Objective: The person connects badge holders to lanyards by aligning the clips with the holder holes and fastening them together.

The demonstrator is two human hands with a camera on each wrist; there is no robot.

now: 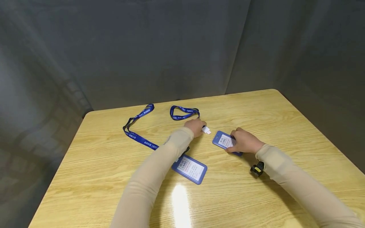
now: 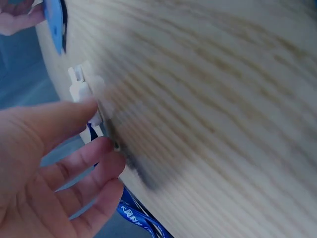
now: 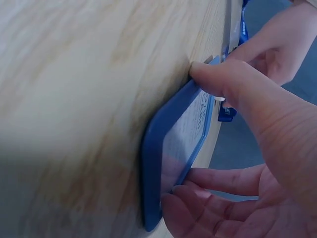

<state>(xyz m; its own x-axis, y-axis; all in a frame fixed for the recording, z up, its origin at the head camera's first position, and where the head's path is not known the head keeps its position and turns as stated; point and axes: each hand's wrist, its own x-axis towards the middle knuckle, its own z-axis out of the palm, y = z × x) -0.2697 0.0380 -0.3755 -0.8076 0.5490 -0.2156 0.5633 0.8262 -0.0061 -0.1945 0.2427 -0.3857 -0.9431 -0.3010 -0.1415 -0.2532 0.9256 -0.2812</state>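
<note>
My left hand (image 1: pixel 195 126) pinches the white plastic clip (image 1: pixel 206 129) of a blue printed lanyard (image 1: pixel 178 118) between thumb and fingers. In the left wrist view the clip (image 2: pixel 81 91) points away from the thumb, close to the tabletop. My right hand (image 1: pixel 246 141) grips a blue ID card holder (image 1: pixel 223 139) by its two long edges, thumb on one and fingers on the other. The holder lies on the table, its slotted end towards the clip, with a small gap between them. Part of the holder is hidden under the right hand.
A second blue card holder (image 1: pixel 191 170) lies nearer me, its corner partly covered by my left forearm. Its blue lanyard (image 1: pixel 139 138) stretches left and back across the wooden table (image 1: pixel 99 177). The table's far edge meets a grey curtain (image 1: pixel 159 50).
</note>
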